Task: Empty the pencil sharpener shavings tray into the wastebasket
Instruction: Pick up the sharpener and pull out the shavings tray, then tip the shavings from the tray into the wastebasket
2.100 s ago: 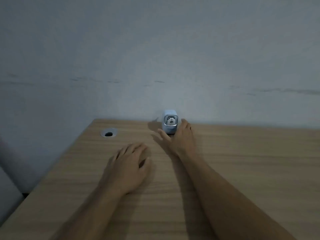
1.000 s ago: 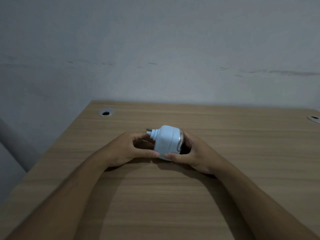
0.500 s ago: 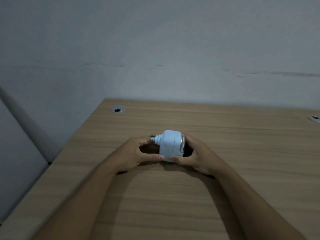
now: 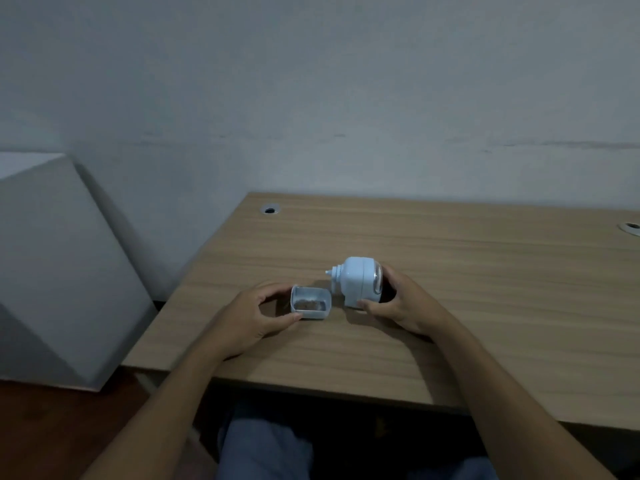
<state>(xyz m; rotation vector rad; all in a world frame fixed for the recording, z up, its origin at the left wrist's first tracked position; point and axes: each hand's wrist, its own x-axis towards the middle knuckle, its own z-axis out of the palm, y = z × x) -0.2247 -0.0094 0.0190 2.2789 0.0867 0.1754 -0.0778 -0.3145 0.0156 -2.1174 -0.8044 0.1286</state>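
Note:
The pale blue pencil sharpener body (image 4: 356, 285) lies tipped on its side on the wooden desk (image 4: 450, 323), and my right hand (image 4: 401, 306) grips it from the right. Its small rectangular shavings tray (image 4: 310, 303) is out of the body, a short gap to its left, open side facing me, with brown shavings inside. My left hand (image 4: 252, 317) holds the tray between thumb and fingers, just above the desk. No wastebasket is in view.
A light grey slanted panel (image 4: 59, 271) stands left of the desk, above a reddish-brown floor (image 4: 52, 434). Cable grommets sit at the desk's back left (image 4: 269, 210) and far right (image 4: 631, 226). My legs (image 4: 266, 448) show under the front edge.
The tray has come out of the sharpener body and moved left in my left hand; before, both hands held the closed sharpener. The view has shifted right and tilted down.

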